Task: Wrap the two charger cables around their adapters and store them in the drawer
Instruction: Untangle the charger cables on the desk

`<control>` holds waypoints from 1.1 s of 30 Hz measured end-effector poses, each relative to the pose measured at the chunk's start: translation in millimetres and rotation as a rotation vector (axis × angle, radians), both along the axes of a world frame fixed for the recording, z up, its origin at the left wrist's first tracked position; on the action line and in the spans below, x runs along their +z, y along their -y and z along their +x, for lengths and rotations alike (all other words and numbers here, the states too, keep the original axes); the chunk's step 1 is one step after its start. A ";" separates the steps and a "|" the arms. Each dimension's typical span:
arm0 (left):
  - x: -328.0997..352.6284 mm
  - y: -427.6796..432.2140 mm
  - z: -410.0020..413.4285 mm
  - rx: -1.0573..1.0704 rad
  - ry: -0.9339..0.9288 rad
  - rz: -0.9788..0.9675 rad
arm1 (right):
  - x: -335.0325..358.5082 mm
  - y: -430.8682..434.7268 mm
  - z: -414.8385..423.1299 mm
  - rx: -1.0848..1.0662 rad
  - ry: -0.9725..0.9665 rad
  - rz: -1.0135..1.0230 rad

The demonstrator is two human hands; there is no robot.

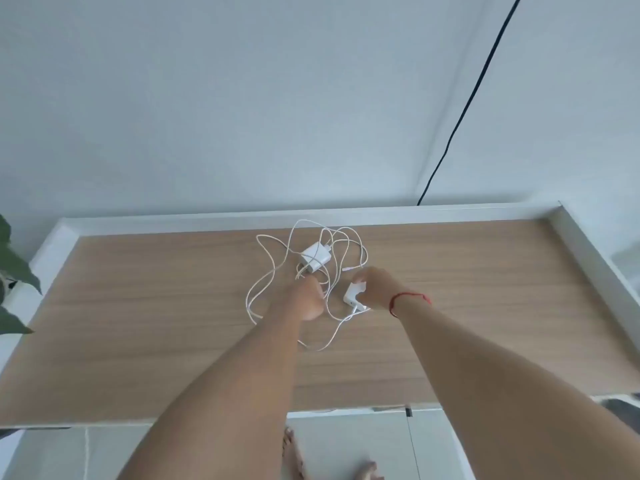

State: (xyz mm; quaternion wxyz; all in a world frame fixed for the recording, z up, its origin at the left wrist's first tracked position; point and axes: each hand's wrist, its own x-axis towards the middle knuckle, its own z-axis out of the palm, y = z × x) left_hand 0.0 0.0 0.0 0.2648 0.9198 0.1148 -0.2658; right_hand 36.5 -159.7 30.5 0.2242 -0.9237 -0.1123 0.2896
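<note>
Two white chargers lie tangled on the wooden top (138, 306). The larger adapter (316, 256) rests near the back, its plug end toward me. My right hand (375, 287) grips the smaller adapter (354, 294) just above the surface. My left hand (308, 297) reaches into the loose white cables (266, 268) and pinches a strand beside the larger adapter; its fingertips are partly hidden. The cables loop around both hands in a messy pile. No drawer is in view.
A raised white rim (588, 244) borders the back and right of the top. A black cord (478, 91) runs down the wall behind. Plant leaves (14, 268) sit at the left edge. My bare feet (294, 455) stand on the floor below the front edge.
</note>
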 end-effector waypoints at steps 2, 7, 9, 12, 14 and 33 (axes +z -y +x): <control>-5.0 0.0 -0.4 0.016 -0.014 -0.032 | -5.0 -0.3 4.1 -0.031 0.003 0.010; -22.9 -4.6 3.0 0.054 0.010 -0.174 | -31.2 -2.8 14.1 0.001 0.084 -0.088; -26.1 -3.8 4.3 0.034 0.014 -0.190 | -40.8 -5.2 16.0 -0.004 0.078 -0.136; -30.0 1.6 4.8 0.014 -0.016 -0.196 | -50.3 -8.4 18.8 0.005 0.046 -0.142; -33.9 3.8 6.0 0.010 -0.030 -0.172 | -54.4 -9.0 21.2 0.017 0.035 -0.108; 50.5 28.0 39.6 -0.029 0.390 0.106 | 14.7 35.3 55.4 -0.356 0.110 0.268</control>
